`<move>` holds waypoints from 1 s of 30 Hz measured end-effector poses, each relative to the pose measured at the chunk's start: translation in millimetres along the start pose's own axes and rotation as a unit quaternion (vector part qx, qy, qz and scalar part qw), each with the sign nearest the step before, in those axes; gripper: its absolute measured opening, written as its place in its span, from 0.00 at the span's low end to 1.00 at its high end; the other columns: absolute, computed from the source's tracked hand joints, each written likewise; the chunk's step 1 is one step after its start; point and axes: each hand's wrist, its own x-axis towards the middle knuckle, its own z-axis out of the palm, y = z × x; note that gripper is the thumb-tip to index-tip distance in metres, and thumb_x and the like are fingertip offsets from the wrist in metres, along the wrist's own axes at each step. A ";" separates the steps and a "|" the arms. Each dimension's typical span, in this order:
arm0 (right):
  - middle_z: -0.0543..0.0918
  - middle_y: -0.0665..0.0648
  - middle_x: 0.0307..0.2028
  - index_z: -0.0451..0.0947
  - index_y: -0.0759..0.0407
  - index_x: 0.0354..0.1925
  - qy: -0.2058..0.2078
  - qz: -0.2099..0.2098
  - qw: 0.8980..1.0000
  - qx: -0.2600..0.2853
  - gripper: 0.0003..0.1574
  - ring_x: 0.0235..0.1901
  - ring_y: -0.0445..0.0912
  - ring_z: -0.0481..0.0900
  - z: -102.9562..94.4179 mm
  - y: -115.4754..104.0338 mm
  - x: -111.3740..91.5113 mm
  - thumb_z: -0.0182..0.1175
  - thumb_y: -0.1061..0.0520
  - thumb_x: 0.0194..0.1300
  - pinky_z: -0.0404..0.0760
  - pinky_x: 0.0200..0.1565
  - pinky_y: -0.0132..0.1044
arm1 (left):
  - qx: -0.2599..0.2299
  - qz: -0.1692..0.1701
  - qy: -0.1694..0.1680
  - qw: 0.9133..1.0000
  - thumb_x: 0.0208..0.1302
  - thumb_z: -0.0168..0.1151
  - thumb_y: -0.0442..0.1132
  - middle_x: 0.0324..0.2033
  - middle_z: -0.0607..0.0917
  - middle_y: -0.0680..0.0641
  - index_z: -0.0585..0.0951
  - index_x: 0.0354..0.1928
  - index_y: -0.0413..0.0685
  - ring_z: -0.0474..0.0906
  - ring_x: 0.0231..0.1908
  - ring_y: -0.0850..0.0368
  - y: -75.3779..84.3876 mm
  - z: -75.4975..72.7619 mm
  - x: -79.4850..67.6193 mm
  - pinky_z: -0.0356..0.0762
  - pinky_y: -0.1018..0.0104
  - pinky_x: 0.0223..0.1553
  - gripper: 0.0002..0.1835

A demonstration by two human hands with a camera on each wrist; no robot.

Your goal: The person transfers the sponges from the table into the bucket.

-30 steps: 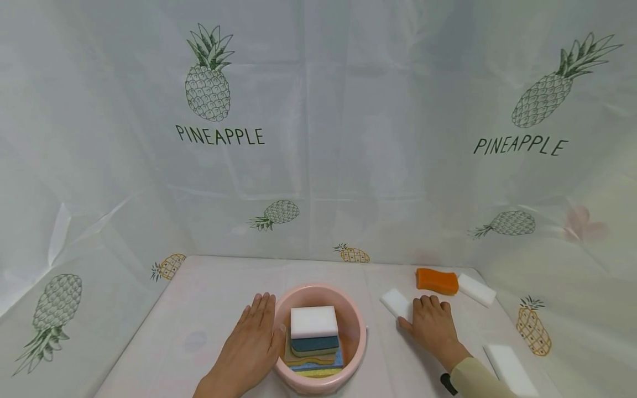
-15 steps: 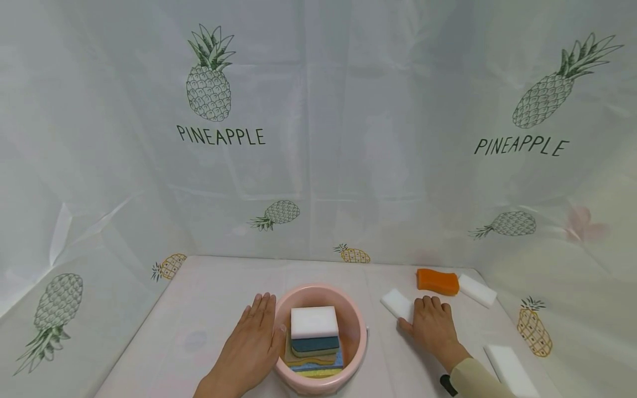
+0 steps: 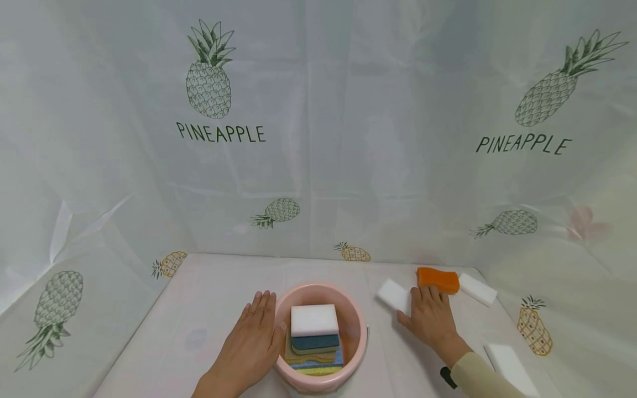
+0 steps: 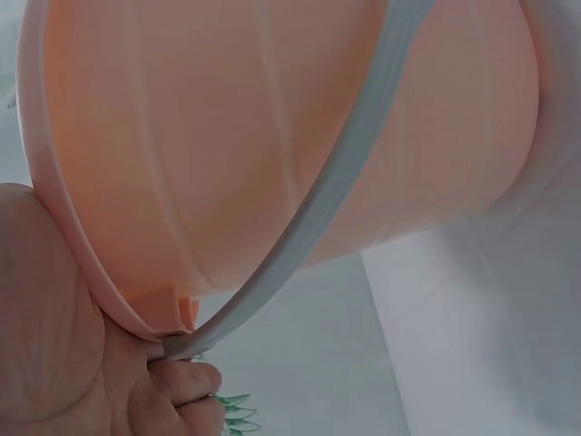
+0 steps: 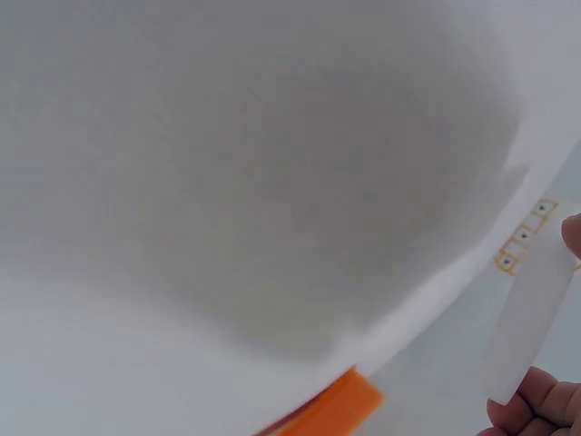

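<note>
A pink bucket (image 3: 355,356) stands in the middle of the table, holding a stack of sponges with a white sponge (image 3: 313,320) on top and a dark blue one (image 3: 315,342) under it. My left hand (image 3: 249,342) lies with straight fingers along the bucket's left rim. In the left wrist view the palm touches that rim, close to where the grey handle (image 4: 313,213) joins. My right hand (image 3: 430,318) pinches a white block sponge (image 3: 395,296) between thumb and fingers. The right wrist view shows the sponge (image 5: 536,313) tilted, fingers at both its ends.
Behind my right hand lies an orange sponge (image 3: 438,279), with another white block (image 3: 478,289) beside it. A larger white block (image 3: 510,369) is at the right, near the sleeve. A pineapple-printed plastic sheet (image 3: 328,166) stands up around the table (image 3: 199,293).
My right hand has moved slightly forward and up, with the white block sponge rising and tilting in its fingers. The left hand stays at the bucket.
</note>
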 end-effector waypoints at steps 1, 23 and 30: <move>0.73 0.60 0.32 0.71 0.65 0.40 0.003 -0.003 1.000 0.001 0.42 0.38 0.58 0.70 -1.7 -0.6 1.1 0.75 0.31 0.55 0.66 0.39 0.48 | -0.001 0.000 -0.002 1.000 0.84 0.47 0.50 0.78 0.64 0.32 0.63 0.79 0.32 0.55 0.81 0.36 -0.1 -0.1 0.2 0.57 0.37 0.79 0.34; 0.78 0.64 0.37 0.74 0.67 0.46 0.128 -0.080 0.988 0.030 0.42 0.36 0.58 0.72 -56.0 -22.2 23.1 0.66 0.31 0.57 0.66 0.34 0.44 | 0.016 0.003 0.001 1.000 0.84 0.48 0.50 0.78 0.64 0.32 0.63 0.79 0.32 0.55 0.81 0.36 0.7 -1.2 1.4 0.56 0.38 0.80 0.34; 0.80 0.64 0.38 0.76 0.67 0.46 0.159 -0.099 0.981 0.057 0.40 0.39 0.59 0.75 -86.0 -37.0 32.4 0.71 0.35 0.52 0.73 0.39 0.50 | 0.020 0.003 0.005 1.000 0.83 0.50 0.49 0.78 0.65 0.32 0.64 0.78 0.31 0.56 0.80 0.35 1.0 -1.1 1.1 0.57 0.38 0.79 0.34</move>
